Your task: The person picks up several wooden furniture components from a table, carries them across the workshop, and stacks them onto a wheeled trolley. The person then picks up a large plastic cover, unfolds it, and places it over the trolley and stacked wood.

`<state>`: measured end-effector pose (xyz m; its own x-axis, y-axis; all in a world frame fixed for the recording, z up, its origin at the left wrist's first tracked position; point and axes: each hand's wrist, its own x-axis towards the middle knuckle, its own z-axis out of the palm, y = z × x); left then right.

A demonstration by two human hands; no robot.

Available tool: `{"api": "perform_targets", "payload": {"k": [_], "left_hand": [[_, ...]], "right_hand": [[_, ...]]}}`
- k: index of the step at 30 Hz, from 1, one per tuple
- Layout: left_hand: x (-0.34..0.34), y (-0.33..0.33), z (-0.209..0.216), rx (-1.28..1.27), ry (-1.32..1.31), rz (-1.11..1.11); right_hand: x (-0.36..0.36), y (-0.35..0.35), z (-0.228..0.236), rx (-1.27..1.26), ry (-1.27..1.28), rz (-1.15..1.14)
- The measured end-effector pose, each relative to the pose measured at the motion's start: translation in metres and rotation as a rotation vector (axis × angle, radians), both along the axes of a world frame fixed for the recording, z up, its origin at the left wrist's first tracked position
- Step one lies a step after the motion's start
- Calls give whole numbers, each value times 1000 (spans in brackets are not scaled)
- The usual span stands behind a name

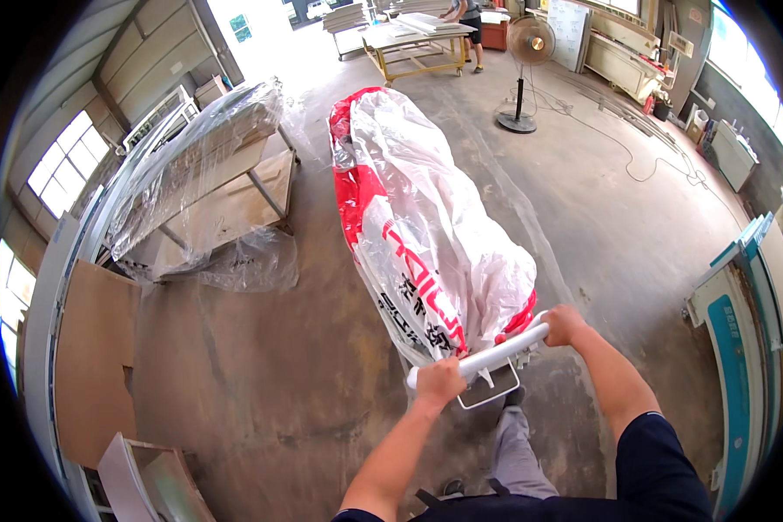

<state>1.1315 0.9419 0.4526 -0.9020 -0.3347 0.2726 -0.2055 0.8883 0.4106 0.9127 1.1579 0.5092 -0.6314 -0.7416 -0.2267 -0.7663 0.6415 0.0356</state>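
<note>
both hands are closed around the white handle [487, 355] of a cart [426, 261], low in the middle of the frame. the left hand [441, 379] wraps the handle's left end, the right hand [564, 324] its right end; each grip is fully shut on the bar, fingers curled over it. the step in hand looks like pushing the loaded cart across the concrete floor [261, 365]. the load [426, 217], a long bundle in clear and white plastic with red parts, lies on the cart just beyond the handle and stretches away toward the upper middle of the frame, its near end touching or almost touching the bar between the hands.

the next move, i judge, calls for an even push from both arms and steering between the plastic-covered worktop [209, 191] at upper left and the fan [524, 70] at upper right, minding the cable [635, 165] on the floor.
</note>
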Motion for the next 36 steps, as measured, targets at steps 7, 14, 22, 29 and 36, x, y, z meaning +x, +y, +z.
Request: {"api": "perform_targets", "payload": {"k": [7, 14, 22, 29, 36], "left_hand": [[14, 3, -18, -40, -11, 3], [21, 11, -30, -46, 54, -5], [25, 17, -56, -44, 52, 19], [32, 17, -86, -49, 74, -1], [42, 23, -91, -116, 182, 42]], "right_hand": [[18, 5, -17, -29, 32, 6], [22, 14, -34, -71, 66, 19], [30, 14, -34, -44, 91, 22], [27, 18, -82, -123, 168, 53], [42, 20, -77, -143, 219, 74]]}}
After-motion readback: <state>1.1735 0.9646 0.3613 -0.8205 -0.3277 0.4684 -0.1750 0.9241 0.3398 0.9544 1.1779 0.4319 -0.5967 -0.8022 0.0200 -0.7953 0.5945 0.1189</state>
